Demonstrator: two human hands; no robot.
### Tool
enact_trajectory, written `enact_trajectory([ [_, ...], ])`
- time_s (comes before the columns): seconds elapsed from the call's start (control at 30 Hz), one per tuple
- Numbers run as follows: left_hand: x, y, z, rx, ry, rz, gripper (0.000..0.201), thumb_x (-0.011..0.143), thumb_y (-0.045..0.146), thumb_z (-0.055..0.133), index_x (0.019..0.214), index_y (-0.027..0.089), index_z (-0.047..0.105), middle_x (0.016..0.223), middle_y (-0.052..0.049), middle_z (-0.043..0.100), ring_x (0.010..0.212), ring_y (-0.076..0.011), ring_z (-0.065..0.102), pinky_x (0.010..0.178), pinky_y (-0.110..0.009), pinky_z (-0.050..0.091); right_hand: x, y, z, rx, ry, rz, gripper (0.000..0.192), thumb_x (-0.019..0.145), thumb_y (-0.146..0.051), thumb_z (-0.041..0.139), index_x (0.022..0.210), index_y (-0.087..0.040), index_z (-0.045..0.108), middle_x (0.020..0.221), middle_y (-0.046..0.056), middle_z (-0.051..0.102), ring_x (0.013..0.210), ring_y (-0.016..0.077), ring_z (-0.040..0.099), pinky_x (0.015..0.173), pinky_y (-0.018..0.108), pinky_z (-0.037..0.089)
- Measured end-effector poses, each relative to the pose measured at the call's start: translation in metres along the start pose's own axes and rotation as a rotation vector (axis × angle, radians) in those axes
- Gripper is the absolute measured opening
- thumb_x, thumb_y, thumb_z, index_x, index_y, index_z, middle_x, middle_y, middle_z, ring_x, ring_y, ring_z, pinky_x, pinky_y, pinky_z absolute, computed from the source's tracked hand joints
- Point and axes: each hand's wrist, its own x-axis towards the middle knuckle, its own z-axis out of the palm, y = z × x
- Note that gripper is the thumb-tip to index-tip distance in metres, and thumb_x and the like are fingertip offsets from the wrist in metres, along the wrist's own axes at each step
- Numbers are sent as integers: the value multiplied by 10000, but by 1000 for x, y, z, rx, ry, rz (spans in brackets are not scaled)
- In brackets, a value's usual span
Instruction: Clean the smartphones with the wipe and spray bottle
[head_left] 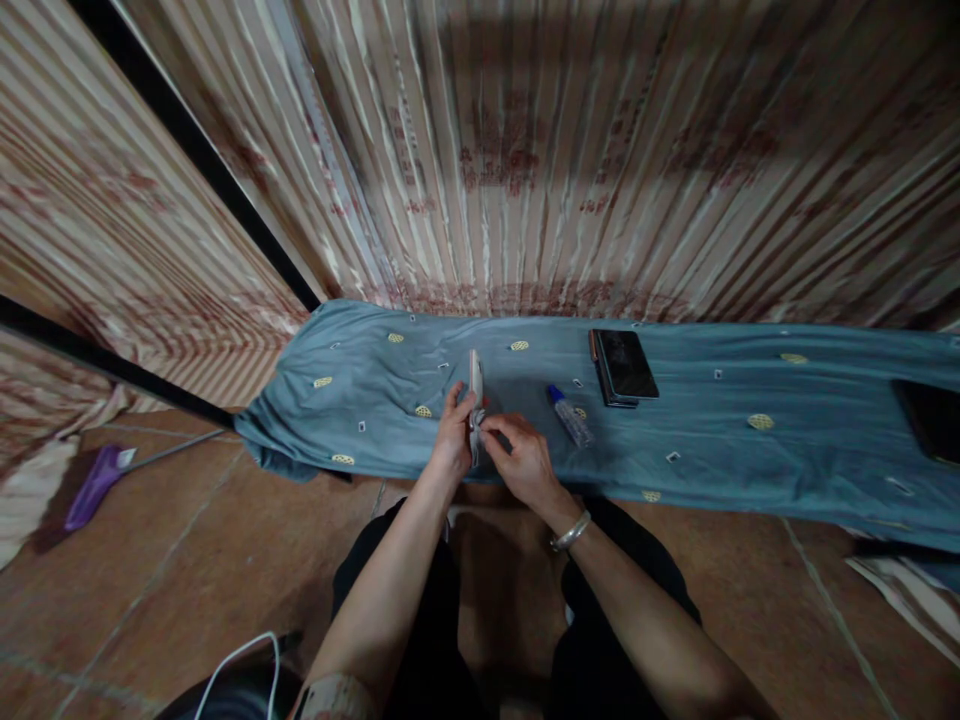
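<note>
My left hand [452,432] is closed around a thin pale phone [475,372], which stands edge-on above the cloth-covered bench. A small grey cloth [475,424] is bunched against the phone's near part. With thumb and fingers pinched, my right hand [521,460] grips the cloth from the right side. The phone's screen faces away from view, and its lower end is partly hidden by the cloth and my fingers. Just right of my right hand lies a clear bottle [573,418] with a blue cap. Beyond it rests a stack of dark phones [627,364].
A blue-green patterned sheet [720,440] covers the long bench. Another dark device [934,415] lies at the far right. Striped curtains [525,180] hang behind, with a black pole [202,160] at left. A purple broom [94,488] lies on the tiled floor.
</note>
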Motion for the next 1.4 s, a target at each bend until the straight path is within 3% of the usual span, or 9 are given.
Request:
enact_trajectory([
  [0.2,0,-5,2,-81,-37,58,489,839,124,558,1315,206,483,709,38,663,603,-77,606,623,-168,458,2,-6,8,66,90,-42,203,943,-228,500,1008,-250,691,1047,49,720,1033,198,646,958,346,499],
  [0.33,-1,-8,3,-135,-23,63,451,888,161,490,1336,215,500,812,16,689,691,-99,642,759,-216,499,0,-5,14,52,59,-63,267,965,-243,465,1108,-268,689,1154,56,693,1095,205,624,1002,381,487],
  [0.43,-7,-10,4,-184,-11,24,331,927,211,462,1225,166,600,883,-19,710,815,-114,667,868,-222,489,2,2,14,16,69,-70,304,970,-250,447,1172,-259,674,1189,75,672,1128,223,602,1021,406,477],
  [0.53,-16,-12,5,-177,-76,-69,332,949,343,462,1116,137,662,984,-71,731,1003,-183,667,932,-274,493,8,11,11,-46,90,-57,367,972,-235,411,1263,-241,634,1256,98,629,1162,243,573,1033,419,465],
  [0.7,-26,-16,3,-119,-228,-86,368,897,366,569,1204,179,648,1183,-75,703,1182,-230,605,1003,-323,471,16,24,3,-140,91,-54,417,967,-210,382,1332,-236,582,1295,106,594,1183,255,548,1039,439,447],
  [0.9,-27,-20,-5,-11,-245,-25,432,786,224,703,1209,162,639,1135,-81,721,1058,-207,665,922,-292,496,24,35,-2,-205,120,-11,407,964,-213,390,1318,-241,589,1375,98,555,1234,252,515,1066,456,418],
  [1.13,-29,-15,-7,6,-256,-53,496,752,229,726,1233,169,619,1119,-95,718,914,-216,699,832,-338,555,30,39,-6,-152,140,46,414,983,-269,356,1326,-217,582,1340,111,607,1246,249,524,1072,478,417],
  [1.4,-31,-8,-7,-9,-330,-76,548,819,254,656,1346,190,520,1112,-122,721,995,-258,705,876,-388,553,31,64,-6,-61,222,165,339,932,-252,452,1189,-262,674,1181,55,714,1096,210,655,976,394,512],
])
